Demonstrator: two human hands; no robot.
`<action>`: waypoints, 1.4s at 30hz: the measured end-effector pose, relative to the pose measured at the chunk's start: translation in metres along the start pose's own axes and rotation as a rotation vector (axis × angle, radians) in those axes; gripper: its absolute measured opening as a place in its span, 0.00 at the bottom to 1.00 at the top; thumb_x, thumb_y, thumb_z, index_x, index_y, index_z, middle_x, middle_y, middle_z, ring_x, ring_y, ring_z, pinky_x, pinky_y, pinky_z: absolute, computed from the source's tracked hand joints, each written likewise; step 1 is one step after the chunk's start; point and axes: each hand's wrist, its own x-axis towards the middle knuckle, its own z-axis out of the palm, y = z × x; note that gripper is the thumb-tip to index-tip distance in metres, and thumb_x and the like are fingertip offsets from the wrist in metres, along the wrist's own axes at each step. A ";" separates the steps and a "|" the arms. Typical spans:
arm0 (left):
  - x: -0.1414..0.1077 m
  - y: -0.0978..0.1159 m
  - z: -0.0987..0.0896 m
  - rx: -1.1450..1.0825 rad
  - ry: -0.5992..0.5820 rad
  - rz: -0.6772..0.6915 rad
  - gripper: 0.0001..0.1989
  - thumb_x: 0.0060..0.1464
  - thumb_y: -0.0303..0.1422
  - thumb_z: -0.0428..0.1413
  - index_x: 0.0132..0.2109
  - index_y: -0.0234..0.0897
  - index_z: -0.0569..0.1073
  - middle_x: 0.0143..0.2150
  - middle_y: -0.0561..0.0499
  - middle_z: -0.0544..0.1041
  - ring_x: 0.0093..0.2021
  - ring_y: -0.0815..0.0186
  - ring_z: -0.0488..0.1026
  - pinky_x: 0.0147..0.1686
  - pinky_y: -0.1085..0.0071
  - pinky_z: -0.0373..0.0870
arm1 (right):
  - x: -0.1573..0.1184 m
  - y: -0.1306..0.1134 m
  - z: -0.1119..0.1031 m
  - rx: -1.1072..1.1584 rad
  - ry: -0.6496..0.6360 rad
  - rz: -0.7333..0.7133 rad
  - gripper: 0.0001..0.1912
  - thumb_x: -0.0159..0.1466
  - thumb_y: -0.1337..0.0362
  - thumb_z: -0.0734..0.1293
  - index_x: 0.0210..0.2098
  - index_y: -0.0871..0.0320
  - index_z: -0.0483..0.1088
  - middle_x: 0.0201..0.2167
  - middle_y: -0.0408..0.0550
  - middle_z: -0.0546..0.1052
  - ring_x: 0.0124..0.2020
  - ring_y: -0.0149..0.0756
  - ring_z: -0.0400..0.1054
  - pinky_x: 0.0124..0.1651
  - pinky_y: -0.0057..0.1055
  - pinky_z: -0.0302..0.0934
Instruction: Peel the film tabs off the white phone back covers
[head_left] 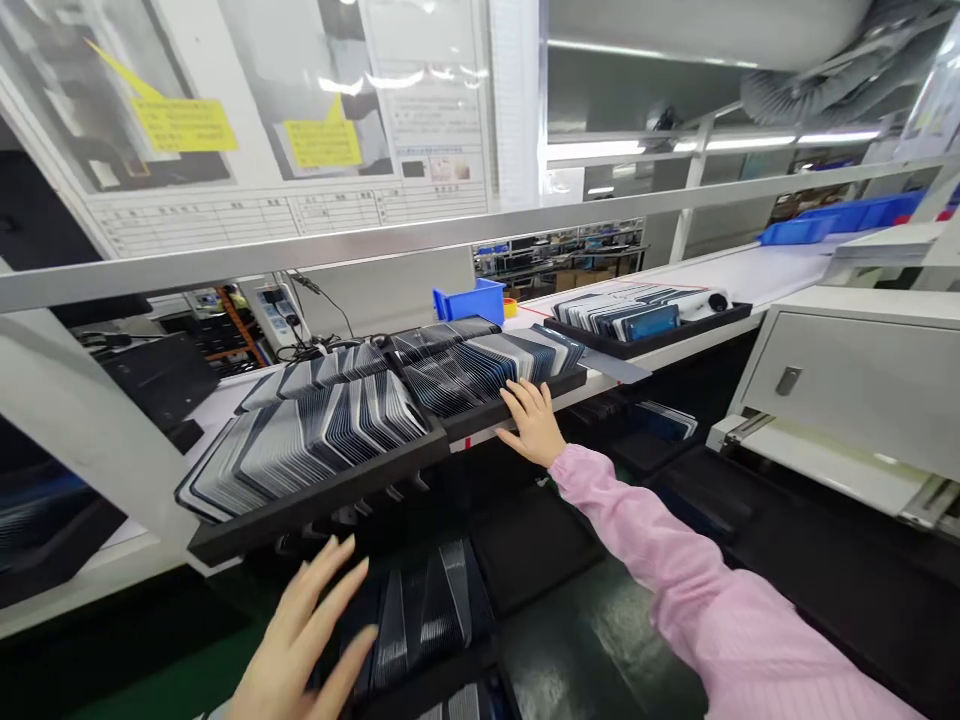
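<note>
My right hand (534,425), in a pink sleeve, is at the front edge of a black foam tray (480,415) on the bench. Its spread fingertips touch or nearly touch the thin glossy panels (480,372) standing in rows there. Lower down, my left hand (307,635) hangs in the air with its fingers apart and nothing in it. It is nearest to the left tray (322,485), which is packed with upright silver and dark panels (300,440). Whether the right fingertips press on a panel I cannot make out.
Another black tray (652,341) of panels stands farther right, with a white cylindrical object (697,302) on it. A blue bin (471,300) sits behind. Below the bench lie more panels (427,610). A metal rail (375,238) crosses above; a white cabinet (847,390) stands right.
</note>
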 end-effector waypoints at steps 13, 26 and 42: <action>0.116 -0.033 0.102 0.602 0.615 0.216 0.26 0.53 0.44 0.58 0.54 0.32 0.70 0.56 0.40 0.71 0.57 0.49 0.67 0.64 0.51 0.36 | 0.018 -0.004 -0.010 0.101 0.042 0.150 0.16 0.54 0.65 0.67 0.43 0.57 0.69 0.41 0.49 0.72 0.48 0.44 0.62 0.57 0.46 0.45; 0.129 -0.061 0.119 0.597 0.589 0.190 0.20 0.53 0.47 0.59 0.48 0.39 0.73 0.56 0.44 0.71 0.57 0.51 0.67 0.61 0.56 0.41 | 0.030 0.005 -0.009 0.227 0.010 0.148 0.12 0.47 0.66 0.68 0.31 0.59 0.66 0.32 0.45 0.71 0.40 0.40 0.61 0.46 0.40 0.45; 0.035 0.007 0.128 -0.209 0.031 -0.163 0.23 0.61 0.38 0.50 0.60 0.32 0.65 0.64 0.39 0.60 0.65 0.54 0.57 0.62 0.55 0.58 | 0.013 -0.004 -0.008 0.195 -0.022 0.106 0.21 0.54 0.64 0.65 0.48 0.59 0.67 0.46 0.51 0.71 0.51 0.43 0.59 0.64 0.46 0.39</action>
